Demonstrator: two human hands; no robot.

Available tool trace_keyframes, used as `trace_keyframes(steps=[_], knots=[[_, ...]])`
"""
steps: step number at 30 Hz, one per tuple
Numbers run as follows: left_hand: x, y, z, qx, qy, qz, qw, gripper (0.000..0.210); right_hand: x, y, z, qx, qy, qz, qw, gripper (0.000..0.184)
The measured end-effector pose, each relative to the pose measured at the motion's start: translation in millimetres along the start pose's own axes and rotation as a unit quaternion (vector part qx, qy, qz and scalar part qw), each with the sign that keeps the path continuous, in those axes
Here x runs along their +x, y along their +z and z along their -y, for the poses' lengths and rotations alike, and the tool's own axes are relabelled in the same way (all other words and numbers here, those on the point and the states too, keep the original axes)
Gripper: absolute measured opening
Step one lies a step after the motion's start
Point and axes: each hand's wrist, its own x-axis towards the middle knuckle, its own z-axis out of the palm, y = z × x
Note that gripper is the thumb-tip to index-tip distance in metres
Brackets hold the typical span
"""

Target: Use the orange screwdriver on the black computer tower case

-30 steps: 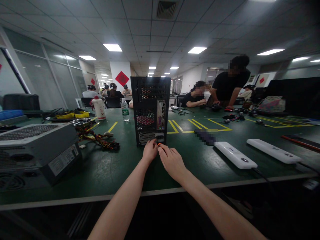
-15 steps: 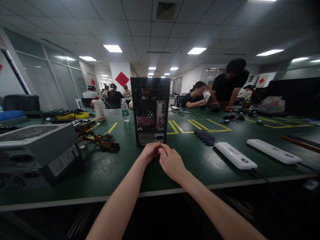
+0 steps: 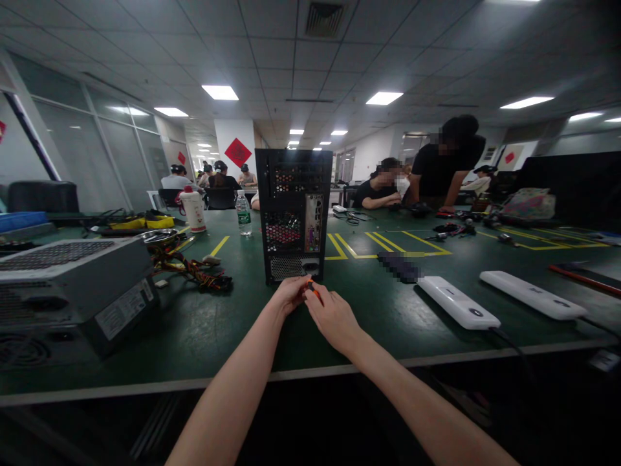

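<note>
A black computer case [image 3: 295, 194] stands upright on the green table, its rear panel with ports and vents facing me. Close in front of its lower edge, my right hand [image 3: 334, 317] is closed around a small orange-and-black screwdriver [image 3: 313, 289]. Only part of the handle shows; the shaft and tip are hidden by the fingers. My left hand [image 3: 290, 294] has its fingers curled around the other end of the screwdriver, touching the right fingertips. Whether the tool touches the case cannot be seen.
Two stacked power supplies [image 3: 77, 291] sit at the left, with bundled cables [image 3: 194, 275] beside them. A water bottle [image 3: 243, 217] and a white flask [image 3: 194, 210] stand behind. White power strips [image 3: 456, 303] lie at the right. Other people sit or lean across the table.
The right fingers have shifted slightly on the screwdriver, so more of its orange handle shows. Both hands stay in front of the case, which has not moved on the table.
</note>
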Motion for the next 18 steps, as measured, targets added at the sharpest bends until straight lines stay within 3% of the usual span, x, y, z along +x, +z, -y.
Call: trace_keyframes(steps=[8,13,18], knots=[[4.9,0.6,2.0,-0.009,0.005,-0.003,1.0,0.013,0.6,-1.0,-1.2,0.022,0.088,-0.022,0.996,0.021],[7.9,-3.5,1.9,-0.025,0.002,0.001,1.0,0.009,0.0,-1.1,-3.2,0.043,0.152,0.004,0.987,0.027],[3.4,0.9,-1.2,-0.007,-0.009,-0.029,1.0,0.003,0.0,-0.3,-2.9,0.054,0.17,0.036,0.983,0.031]])
